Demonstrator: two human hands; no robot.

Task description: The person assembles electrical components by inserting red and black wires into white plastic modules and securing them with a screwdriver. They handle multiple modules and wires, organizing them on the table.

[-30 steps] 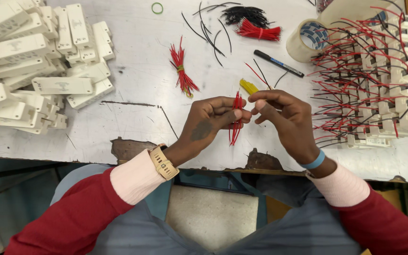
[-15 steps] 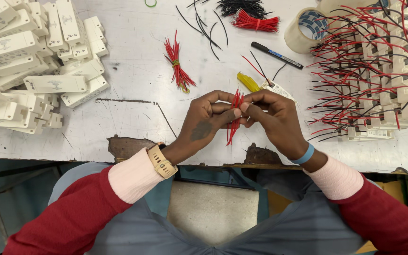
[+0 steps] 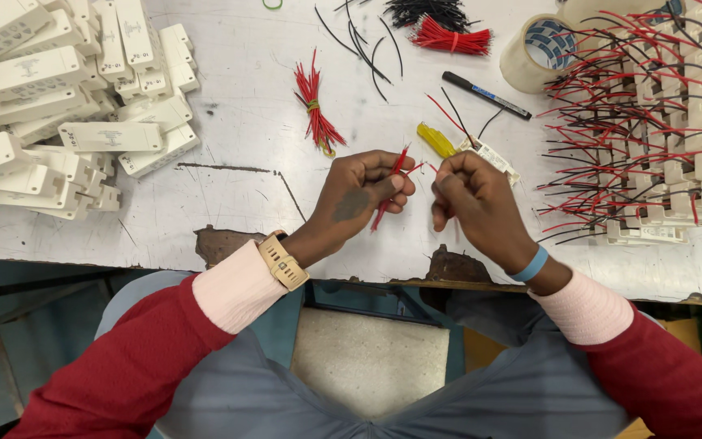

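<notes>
Scuffed white worktop point(image 3: 229, 203) spreads out below the camera, chipped along its near edge. Nearest, the left hand point(image 3: 357, 197) curls closed around a small bunch of red wires point(image 3: 389, 189), pinching it upright. Just beside it, the right hand point(image 3: 473, 197) pinches a single red strand pulled from that bunch. Past the knuckles lie a yellow-handled tool point(image 3: 435, 140) and a tied red wire bundle point(image 3: 315, 107). Farther left sits a heap of white plastic housings point(image 3: 58, 97); far right, wired housings point(image 3: 660, 122), a tape roll point(image 3: 539, 50) and a dark marker point(image 3: 485, 94).
</notes>
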